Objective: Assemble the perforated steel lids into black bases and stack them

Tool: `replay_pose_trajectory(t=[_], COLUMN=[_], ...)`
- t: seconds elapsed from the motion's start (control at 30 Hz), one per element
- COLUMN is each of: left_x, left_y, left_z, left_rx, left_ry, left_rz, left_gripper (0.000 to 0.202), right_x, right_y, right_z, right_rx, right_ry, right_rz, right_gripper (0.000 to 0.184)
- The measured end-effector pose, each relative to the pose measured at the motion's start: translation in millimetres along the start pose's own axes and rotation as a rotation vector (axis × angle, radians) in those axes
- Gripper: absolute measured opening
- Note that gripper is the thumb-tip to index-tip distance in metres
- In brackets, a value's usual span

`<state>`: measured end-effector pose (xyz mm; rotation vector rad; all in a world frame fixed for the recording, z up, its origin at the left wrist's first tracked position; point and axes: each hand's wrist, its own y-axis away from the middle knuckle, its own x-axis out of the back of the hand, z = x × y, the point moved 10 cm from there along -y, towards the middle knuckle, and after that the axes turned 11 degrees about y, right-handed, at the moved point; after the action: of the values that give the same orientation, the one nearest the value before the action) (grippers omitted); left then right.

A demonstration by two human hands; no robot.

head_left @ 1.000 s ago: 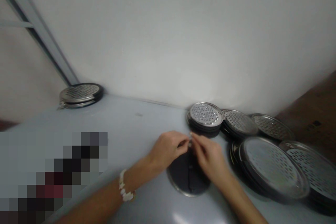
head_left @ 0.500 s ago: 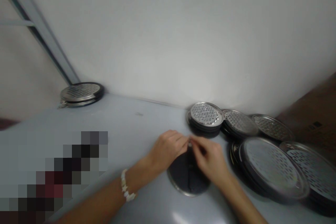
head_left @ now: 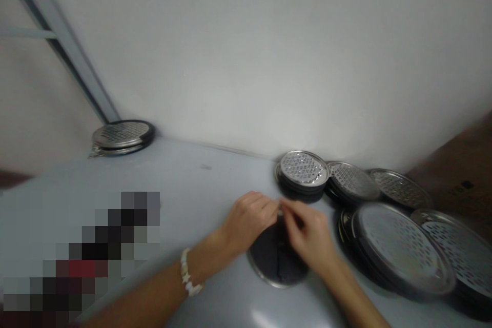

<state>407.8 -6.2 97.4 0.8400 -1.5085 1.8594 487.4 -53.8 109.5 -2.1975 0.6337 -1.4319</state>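
"Fingers of the left hand (head_left: 249, 220) had closed in toward the right hand (head_left: 313, 233) since the earlier frame."

"Room and surface?"

"Pale wall (head_left: 246, 61) filled the upper view, with a grey post (head_left: 73, 41) at left. Below it spread a smooth grey table (head_left: 180, 179), light glaring near the person. A brown panel (head_left: 457, 164) stood at far right."

"Stock?"

"Five groups of perforated metal discs (head_left: 400, 251) crowded the right side. One further stack (head_left: 123, 136) sat at far left, by the post's foot."

"Work item?"

"A dark disc (head_left: 265, 261) rested on the table beneath both hands."

"Hands?"

"Together, fingertips meeting above its far part, a white bracelet (head_left: 188, 274) on the left wrist. Right thumb and finger pinched a small pale piece (head_left: 280, 210), mostly hidden. Whether the left gripped it, I could not tell."
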Motion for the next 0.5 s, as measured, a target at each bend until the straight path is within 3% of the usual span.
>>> replay_pose_trajectory(t=[0.33,0.5], left_x=[-5.6,-11.1], left_y=[0,1], left_z=[0,-10], left_rx=[-0.029,0.061], left_ry=[0.027,0.123], left_rz=[-0.079,-0.088], left_gripper=[0.021,0.017], right_x=[-3,-3], right_y=[2,4], right_z=[7,-1], right_rx=[-0.080,0.019], right_ry=[0.011,0.077], right_rz=[0.033,0.039], right_gripper=[0.023,0.027])
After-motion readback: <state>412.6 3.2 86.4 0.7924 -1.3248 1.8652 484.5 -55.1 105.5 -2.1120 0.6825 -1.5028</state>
